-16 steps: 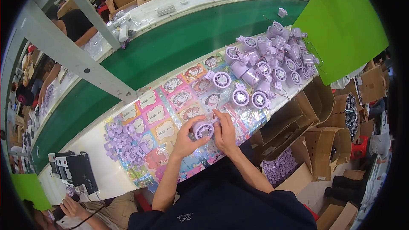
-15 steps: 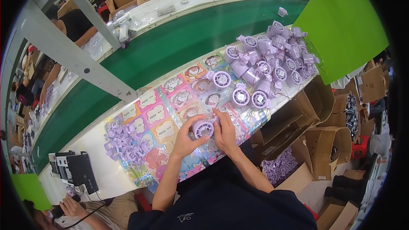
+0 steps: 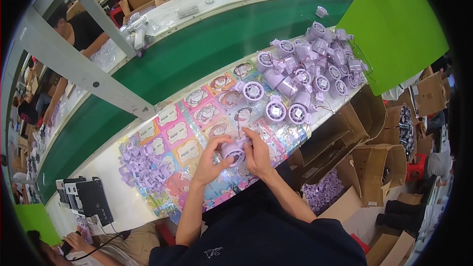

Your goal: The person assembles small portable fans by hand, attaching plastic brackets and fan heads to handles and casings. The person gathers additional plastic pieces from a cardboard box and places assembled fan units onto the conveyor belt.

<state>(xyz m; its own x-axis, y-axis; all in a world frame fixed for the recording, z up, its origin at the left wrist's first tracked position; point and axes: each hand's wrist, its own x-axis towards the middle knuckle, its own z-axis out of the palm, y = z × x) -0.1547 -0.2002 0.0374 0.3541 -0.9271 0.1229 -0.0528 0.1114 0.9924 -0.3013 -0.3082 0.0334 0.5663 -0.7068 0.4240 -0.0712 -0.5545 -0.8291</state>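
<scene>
Between my two hands is a lilac round plastic housing (image 3: 232, 154) with a spoked ring at its end, tilted toward me. My left hand (image 3: 210, 161) is closed round its left side, thumb on the rim. With fingers and thumb, my right hand (image 3: 258, 153) grips the right side, where a small lilac piece sticks out; my fingers partly hide that piece. Just beyond lie finished-looking matching housings, among them one standing alone (image 3: 253, 91). To the left, small lilac plastic parts (image 3: 143, 163) form a loose heap on the colourful printed sheet (image 3: 185, 150).
Several lilac housings with thin wires are piled (image 3: 315, 64) at the right, by a green panel (image 3: 394, 29). A green conveyor belt (image 3: 197, 51) runs behind the table. A grey metal post (image 3: 88, 71) and a black device (image 3: 93, 199) stand left. Cardboard boxes (image 3: 379, 170) sit at right.
The housing has tipped, so its spoked end now faces more toward me. My right-hand fingers have shifted up along its side piece. The whole view has moved slightly.
</scene>
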